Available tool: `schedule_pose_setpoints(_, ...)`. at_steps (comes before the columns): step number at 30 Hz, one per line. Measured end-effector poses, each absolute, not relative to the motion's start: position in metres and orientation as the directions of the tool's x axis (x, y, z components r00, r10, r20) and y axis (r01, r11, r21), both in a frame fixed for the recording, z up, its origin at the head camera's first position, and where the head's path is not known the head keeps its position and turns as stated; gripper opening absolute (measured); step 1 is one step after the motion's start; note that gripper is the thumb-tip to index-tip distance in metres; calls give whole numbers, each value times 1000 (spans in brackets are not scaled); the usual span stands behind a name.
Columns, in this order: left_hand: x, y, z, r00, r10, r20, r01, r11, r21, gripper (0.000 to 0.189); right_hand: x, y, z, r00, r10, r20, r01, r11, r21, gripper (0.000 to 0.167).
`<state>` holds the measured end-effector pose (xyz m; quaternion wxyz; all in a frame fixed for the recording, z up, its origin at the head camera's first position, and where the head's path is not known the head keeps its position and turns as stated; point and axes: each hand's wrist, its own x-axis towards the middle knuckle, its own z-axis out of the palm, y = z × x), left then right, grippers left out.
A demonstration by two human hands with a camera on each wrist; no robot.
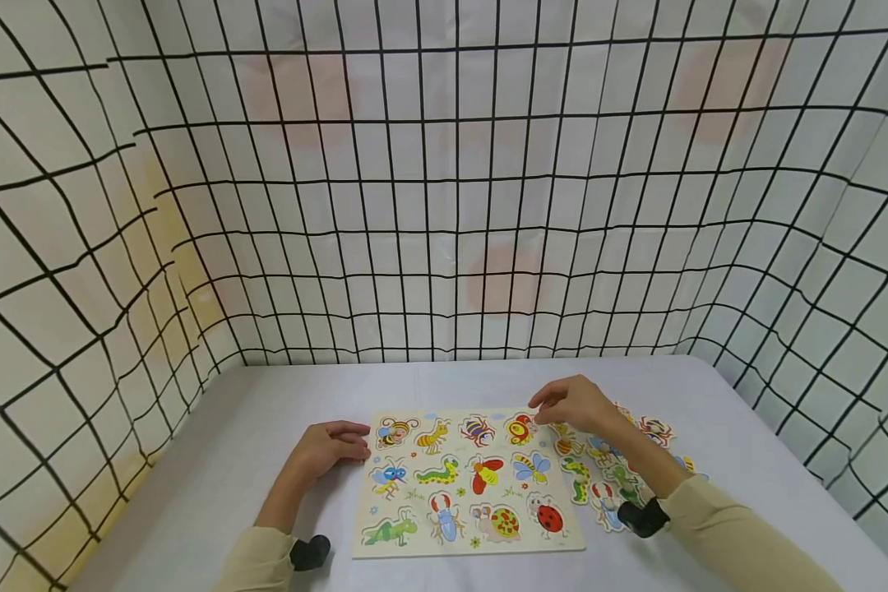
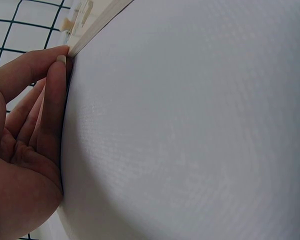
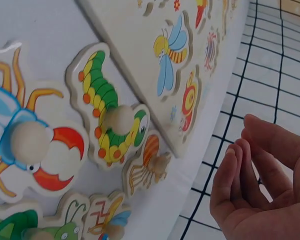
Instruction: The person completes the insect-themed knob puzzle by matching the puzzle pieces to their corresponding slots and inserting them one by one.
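A wooden insect puzzle board (image 1: pixel 462 493) with recessed pictures lies flat on the white table. My left hand (image 1: pixel 333 446) rests at its left edge; in the left wrist view, thumb and forefinger tips touch the board's corner (image 2: pixel 97 25). Over the board's upper right corner is my right hand (image 1: pixel 575 404), next to the red and yellow butterfly picture (image 1: pixel 519 430). Its fingers (image 3: pixel 262 175) bend loosely, nothing between them. Knobbed pieces lie right of the board, partly under my right forearm: a caterpillar piece (image 3: pixel 97 95), a stag beetle piece (image 3: pixel 27 132) and several others.
A pale knob (image 2: pixel 66 25) stands up from the board in the left wrist view. A spider piece (image 1: pixel 656 430) lies beyond my right forearm. White walls with a black grid (image 1: pixel 455 205) enclose the table. Both wrists carry black devices (image 1: pixel 311 552).
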<state>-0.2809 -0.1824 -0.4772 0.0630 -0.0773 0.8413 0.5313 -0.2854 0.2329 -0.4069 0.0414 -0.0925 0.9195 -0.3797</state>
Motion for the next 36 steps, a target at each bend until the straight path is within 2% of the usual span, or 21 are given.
schedule_pose_setpoints(7, -278, -181, -474, -979, -65, -193, -202, 421, 884, 36, -289, 250, -410, -978, -186, -95, -65, 703, -708, 27)
schedule_pose_setpoints(26, -279, -182, -475, -978, -67, -199, -209, 418, 884, 36, -287, 275, -428, -976, -111, -188, 54, 713, -699, 25)
schedule_pose_setpoints(36, -277, -181, -473, -981, -60, -187, -195, 407, 893, 36, -288, 281, -437, -973, -156, -172, 17, 691, -723, 25)
